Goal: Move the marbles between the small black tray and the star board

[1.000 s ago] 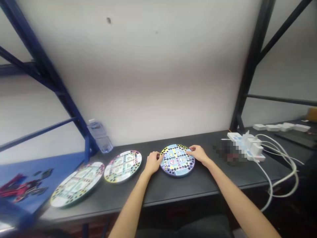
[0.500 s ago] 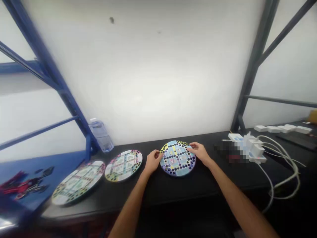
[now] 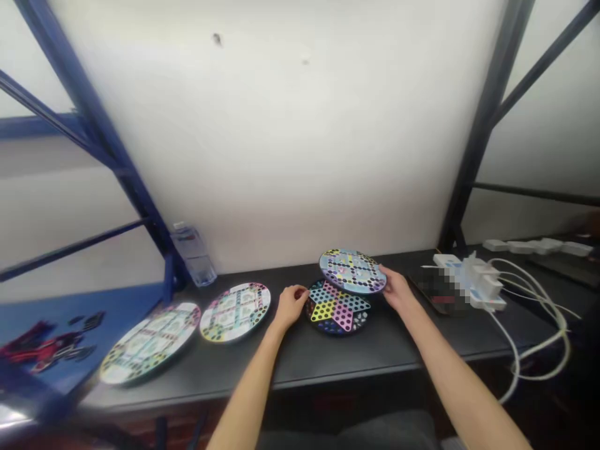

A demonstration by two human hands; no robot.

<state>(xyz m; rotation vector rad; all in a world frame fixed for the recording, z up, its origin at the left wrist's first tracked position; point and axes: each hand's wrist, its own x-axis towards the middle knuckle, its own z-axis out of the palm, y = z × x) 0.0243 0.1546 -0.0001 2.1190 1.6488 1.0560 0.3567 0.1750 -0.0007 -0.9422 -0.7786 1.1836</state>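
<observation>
A round light-blue patterned board (image 3: 352, 271) is raised and tilted, its right edge gripped by my right hand (image 3: 395, 288). Partly beneath it on the black table (image 3: 290, 356) lies a round dark base (image 3: 332, 310) with a colored star and rows of holes; small pieces show along its rim. My left hand (image 3: 291, 304) touches the left edge of this base with curled fingers. Two more round patterned boards, one (image 3: 235, 312) beside my left hand and another (image 3: 150, 342) farther left, lie on the table.
A clear plastic bottle (image 3: 194, 255) stands at the back left by a blue rack post. At right are a phone (image 3: 435, 294), a white power strip (image 3: 482, 278) with looping cables, and several white boxes (image 3: 534, 246). Red and black items (image 3: 51, 347) lie far left.
My right hand has lifted the light-blue board up and back, uncovering the star-patterned base. My left hand stays at the left edge.
</observation>
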